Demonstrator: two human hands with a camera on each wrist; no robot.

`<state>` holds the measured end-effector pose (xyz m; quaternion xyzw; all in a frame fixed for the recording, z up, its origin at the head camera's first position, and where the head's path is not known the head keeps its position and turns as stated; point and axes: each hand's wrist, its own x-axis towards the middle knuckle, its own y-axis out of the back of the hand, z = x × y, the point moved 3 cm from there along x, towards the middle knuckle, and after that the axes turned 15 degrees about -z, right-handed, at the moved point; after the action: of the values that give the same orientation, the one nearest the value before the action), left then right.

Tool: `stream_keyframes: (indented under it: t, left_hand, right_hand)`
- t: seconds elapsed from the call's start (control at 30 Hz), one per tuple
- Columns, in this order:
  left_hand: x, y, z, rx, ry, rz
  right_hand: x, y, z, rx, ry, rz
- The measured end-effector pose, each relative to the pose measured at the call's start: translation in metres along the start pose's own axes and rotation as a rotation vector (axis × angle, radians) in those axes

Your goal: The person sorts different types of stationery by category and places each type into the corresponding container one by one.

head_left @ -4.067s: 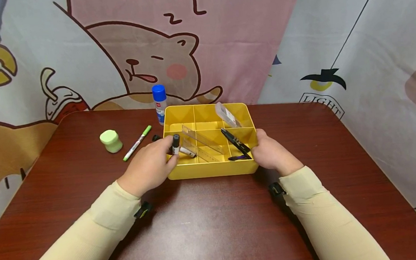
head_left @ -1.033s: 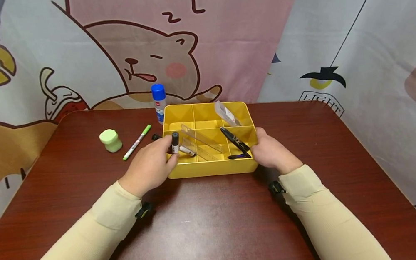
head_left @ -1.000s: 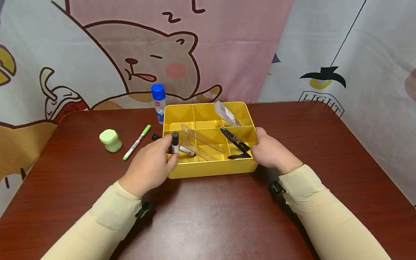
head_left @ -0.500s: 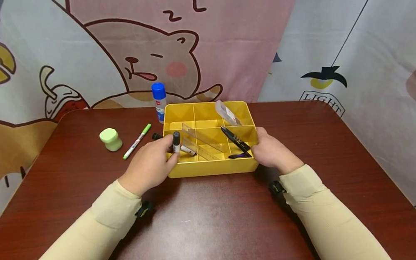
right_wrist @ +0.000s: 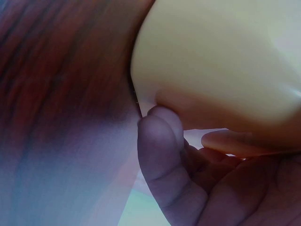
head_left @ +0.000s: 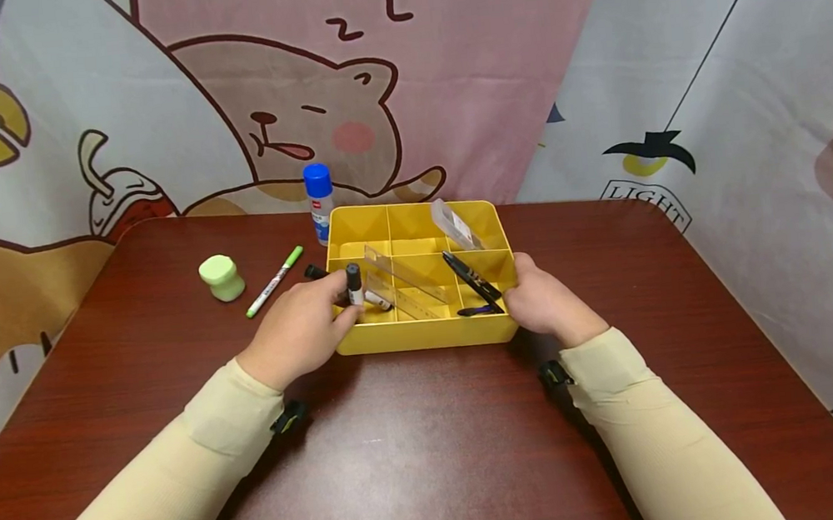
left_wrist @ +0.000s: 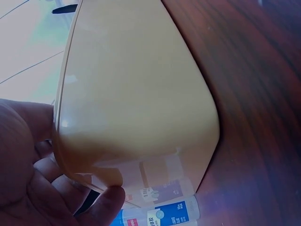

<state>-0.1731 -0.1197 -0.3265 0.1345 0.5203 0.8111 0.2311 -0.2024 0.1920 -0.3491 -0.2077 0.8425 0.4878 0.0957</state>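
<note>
A yellow divided storage box (head_left: pixel 427 334) sits on the table between both hands. My left hand (head_left: pixel 301 325) grips its left side at the rim; the left wrist view shows the fingers (left_wrist: pixel 106 205) bent against the outer wall. Beside those fingertips a black-capped marker (head_left: pixel 354 283) stands in the front left compartment. Another black cap (head_left: pixel 315 271) pokes out past the rim, partly hidden by the hand. My right hand (head_left: pixel 547 304) holds the box's right side, its fingers (right_wrist: pixel 160 146) against the wall. Inside are clear rulers (head_left: pixel 406 276), black pens (head_left: pixel 471 276) and a clear plastic case (head_left: pixel 456 225).
Behind the box's back left corner stands a glue bottle (head_left: pixel 320 202) with a blue cap. A green-capped marker (head_left: pixel 274 282) and a light green rounded object (head_left: pixel 222 279) lie to the left on the dark wooden table (head_left: pixel 420 452). A printed cloth (head_left: pixel 488 60) hangs behind.
</note>
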Motion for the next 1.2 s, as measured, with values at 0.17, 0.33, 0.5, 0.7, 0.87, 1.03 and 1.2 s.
stream_keyframes:
  t: [0.17, 0.33, 0.5, 0.7, 0.87, 1.03, 1.2]
  left_hand:
    - [0.0003, -0.0007, -0.0003, -0.004, -0.015, 0.013]
    - [0.0005, -0.0012, -0.0002, -0.005, -0.016, 0.013]
    - [0.0003, -0.0013, 0.0003, -0.007, -0.009, 0.005]
    - [0.0002, -0.0011, 0.0007, -0.015, -0.007, -0.002]
    - [0.0004, -0.0014, 0.0006, -0.015, -0.001, -0.012]
    - [0.0009, -0.001, 0.001, 0.012, -0.007, -0.006]
    - [0.0017, -0.0007, 0.0015, 0.041, -0.02, -0.003]
  right_hand:
    - [0.0001, 0.0009, -0.0011, -0.008, 0.007, 0.006]
    - [-0.0001, 0.001, -0.0016, -0.012, 0.006, 0.001]
    - [0.0, 0.0008, -0.001, -0.008, -0.002, -0.006]
    - [0.0, 0.0008, -0.0005, -0.012, -0.001, -0.002]
    - [-0.0003, 0.0006, -0.0007, -0.008, 0.001, -0.005]
    - [-0.0003, 0.0009, -0.0024, -0.011, 0.009, -0.002]
    - [-0.0005, 0.0015, -0.0032, -0.021, 0.012, 0.004]
